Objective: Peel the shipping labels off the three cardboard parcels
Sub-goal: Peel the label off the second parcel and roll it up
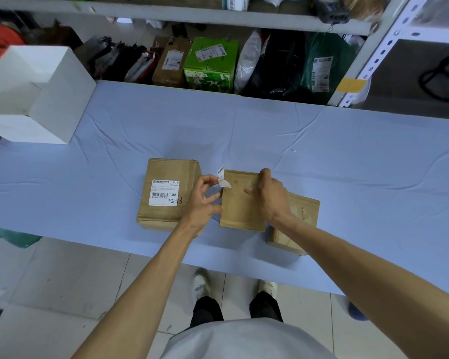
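Three cardboard parcels sit in a row on the blue-covered table, near its front edge. Landmark: the middle parcel.

Right hand grasps the middle parcel, fingers curled over its far edge and thumb on the top face. The forearm crosses over the right parcel, which lies just right of the middle parcel, touching or tucked slightly under it, a bit nearer the person. Torn scuff marks show on its top.

Left hand is at the middle parcel's left edge, thumb and forefinger pinching the peeled label. The label is curled and lifted at the middle parcel's far-left corner, with a printed strip sticking up. Cannot tell whether its end is stuck to the cardboard.

Left parcel stands just left of the middle parcel, with the left hand between them. Its white label with barcode lies flat on the top face, unpeeled.

Far left of the middle parcel and further back: an open white box on the table corner. Behind the middle parcel, past the table: a shelf with bags and packages, including a green box.
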`<action>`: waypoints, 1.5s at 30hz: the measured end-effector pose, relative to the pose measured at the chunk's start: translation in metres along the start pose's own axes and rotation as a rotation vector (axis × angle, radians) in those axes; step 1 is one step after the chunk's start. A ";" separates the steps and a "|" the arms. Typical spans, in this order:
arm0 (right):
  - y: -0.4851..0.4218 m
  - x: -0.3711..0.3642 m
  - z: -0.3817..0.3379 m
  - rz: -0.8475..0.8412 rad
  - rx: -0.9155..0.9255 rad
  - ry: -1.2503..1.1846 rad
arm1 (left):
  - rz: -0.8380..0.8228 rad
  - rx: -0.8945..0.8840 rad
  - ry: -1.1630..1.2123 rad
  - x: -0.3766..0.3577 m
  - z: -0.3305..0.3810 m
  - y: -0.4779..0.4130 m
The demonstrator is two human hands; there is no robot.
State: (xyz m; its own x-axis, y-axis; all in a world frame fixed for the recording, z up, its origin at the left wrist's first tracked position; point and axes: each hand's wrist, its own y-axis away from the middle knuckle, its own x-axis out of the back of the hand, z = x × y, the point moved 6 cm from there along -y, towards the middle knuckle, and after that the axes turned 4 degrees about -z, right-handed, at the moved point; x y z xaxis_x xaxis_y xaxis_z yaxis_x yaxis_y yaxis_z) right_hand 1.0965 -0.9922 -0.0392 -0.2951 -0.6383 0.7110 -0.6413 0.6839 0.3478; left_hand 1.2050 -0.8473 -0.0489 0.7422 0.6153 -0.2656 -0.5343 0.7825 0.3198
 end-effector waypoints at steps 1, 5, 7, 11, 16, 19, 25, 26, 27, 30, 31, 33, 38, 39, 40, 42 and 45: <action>0.001 0.001 0.001 -0.008 0.009 -0.030 | 0.010 -0.004 -0.005 0.001 -0.001 0.000; 0.006 -0.002 0.003 -0.068 0.010 -0.050 | 0.042 -0.021 -0.030 0.006 -0.001 -0.004; 0.008 -0.003 0.001 -0.083 0.011 -0.057 | 0.044 -0.014 -0.034 0.006 -0.001 -0.006; 0.008 -0.004 0.002 -0.077 -0.011 -0.060 | 0.105 -0.054 -0.122 0.007 0.007 -0.008; 0.008 0.004 -0.005 0.009 0.023 0.096 | 0.226 -0.180 -0.225 0.010 0.035 -0.010; 0.005 0.008 -0.013 0.020 0.061 0.134 | 0.283 -0.229 -0.221 0.012 0.045 -0.014; 0.004 0.013 -0.037 -0.001 0.165 -0.087 | 0.367 -0.199 -0.241 0.013 0.050 -0.023; 0.004 0.014 -0.041 0.004 0.170 -0.162 | 0.365 -0.200 -0.234 0.012 0.052 -0.024; 0.005 0.016 -0.045 0.005 0.164 -0.248 | 0.361 -0.204 -0.227 0.010 0.055 -0.025; 0.008 0.018 -0.057 -0.025 0.152 -0.504 | 0.359 -0.215 -0.237 0.006 0.061 -0.024; 0.009 0.019 -0.062 -0.029 0.164 -0.566 | 0.362 -0.221 -0.250 0.004 0.062 -0.023; 0.011 0.021 -0.068 -0.022 0.181 -0.638 | 0.368 -0.237 -0.280 0.001 0.065 -0.021; 0.014 0.025 -0.071 0.032 0.199 -0.674 | 0.378 -0.217 -0.332 -0.002 0.068 -0.022; 0.014 0.026 -0.070 0.041 0.206 -0.663 | 0.369 -0.204 -0.344 -0.003 0.068 -0.022; 0.013 0.027 -0.069 0.046 0.209 -0.661 | 0.360 -0.191 -0.353 -0.003 0.067 -0.022; 0.009 0.030 -0.066 0.048 0.205 -0.662 | 0.339 -0.180 -0.330 -0.006 0.067 -0.021; 0.005 0.036 -0.062 0.057 0.202 -0.641 | 0.289 -0.159 -0.224 -0.013 0.067 -0.020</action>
State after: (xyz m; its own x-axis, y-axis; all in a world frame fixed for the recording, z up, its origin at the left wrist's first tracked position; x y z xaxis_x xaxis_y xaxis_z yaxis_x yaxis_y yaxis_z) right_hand 1.1263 -0.9901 0.0263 -0.6543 -0.7293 0.2002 -0.7137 0.6830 0.1553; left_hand 1.2333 -0.8775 0.0087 0.6122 0.7903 0.0249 -0.7772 0.5957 0.2027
